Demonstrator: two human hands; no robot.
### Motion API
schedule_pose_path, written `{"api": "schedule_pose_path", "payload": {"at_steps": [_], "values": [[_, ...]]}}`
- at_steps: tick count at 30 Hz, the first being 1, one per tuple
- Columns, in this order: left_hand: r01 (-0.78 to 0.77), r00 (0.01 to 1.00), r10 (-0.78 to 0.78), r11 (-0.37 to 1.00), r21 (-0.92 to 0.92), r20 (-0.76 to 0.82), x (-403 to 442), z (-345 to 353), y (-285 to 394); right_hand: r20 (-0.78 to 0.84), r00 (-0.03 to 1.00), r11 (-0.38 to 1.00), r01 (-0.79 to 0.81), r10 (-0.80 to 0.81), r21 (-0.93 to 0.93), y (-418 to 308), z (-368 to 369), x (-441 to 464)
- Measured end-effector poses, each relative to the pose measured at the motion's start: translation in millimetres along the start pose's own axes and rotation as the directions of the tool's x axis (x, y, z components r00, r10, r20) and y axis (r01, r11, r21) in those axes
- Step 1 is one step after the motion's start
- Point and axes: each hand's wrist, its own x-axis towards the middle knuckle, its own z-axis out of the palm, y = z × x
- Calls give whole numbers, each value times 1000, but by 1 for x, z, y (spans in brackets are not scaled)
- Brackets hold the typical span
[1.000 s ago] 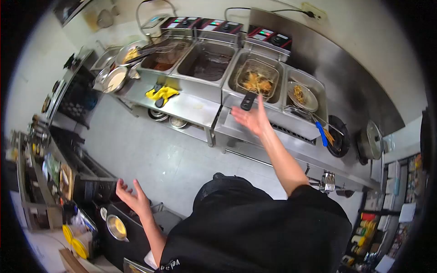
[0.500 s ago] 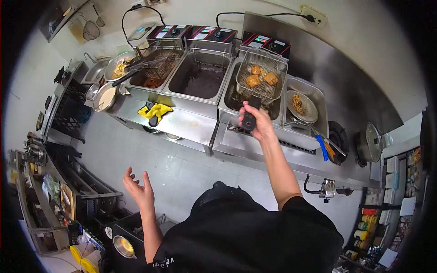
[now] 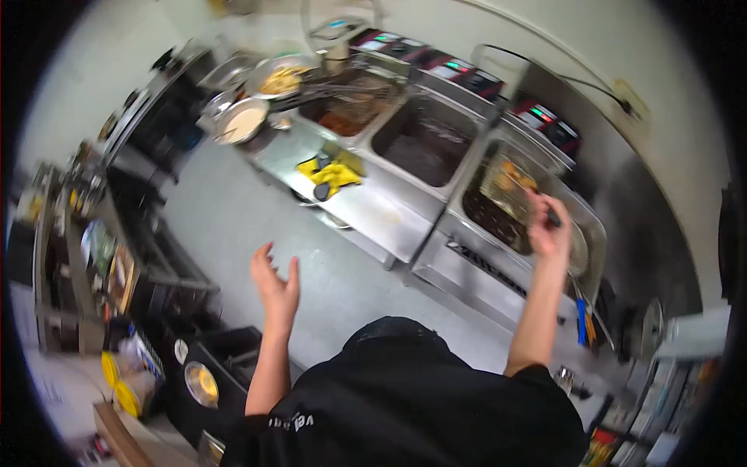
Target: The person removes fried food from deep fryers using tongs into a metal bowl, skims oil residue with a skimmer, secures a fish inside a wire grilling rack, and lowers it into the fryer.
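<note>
My right hand (image 3: 549, 229) is closed round the black handle of a wire fry basket (image 3: 498, 193). Golden-brown fried pieces (image 3: 513, 176) lie in the basket, which appears tilted over the right-hand fryer (image 3: 486, 218) with its dark oil. Motion blur softens the basket's outline. Right beside that hand, a round dish (image 3: 579, 249) shows partly in the steel pan (image 3: 594, 233) adjoining the fryer. My left hand (image 3: 276, 288) hangs above the floor, fingers apart and holding nothing.
The middle fryer (image 3: 424, 144) holds dark oil; the left one (image 3: 350, 113) has a basket and tongs across it. Yellow and black gloves (image 3: 328, 173) lie on the steel ledge. Bowls of batter (image 3: 243, 121) and pale pieces (image 3: 283, 79) stand farther left. Blue-handled tongs (image 3: 581, 321) jut out at the right.
The view has swung, shifting the fryers rightward and turning them in the picture. The basket has gone from level to tilted, its pieces bunched toward one side. My left hand remains raised and empty.
</note>
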Motion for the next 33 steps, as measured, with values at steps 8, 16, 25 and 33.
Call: {"api": "schedule_pose_path", "payload": {"at_steps": [8,16,25,33], "values": [[-75,986,81,996,45,-147,22,9,-39,191,976,987,-78,104,-141,-10,-84,38],[113,977,-108,993,21,-184,62,-41,-135,413,910,957,87,36,-277,106,-136,87],[329,785,-259,944,25,-563,158,-173,-372,159,739,426,-188,654,-885,604,104,48],[768,433,-569,639,-44,-699,175,-364,-663,94,39,28,781,995,-624,1025,182,71]]}}
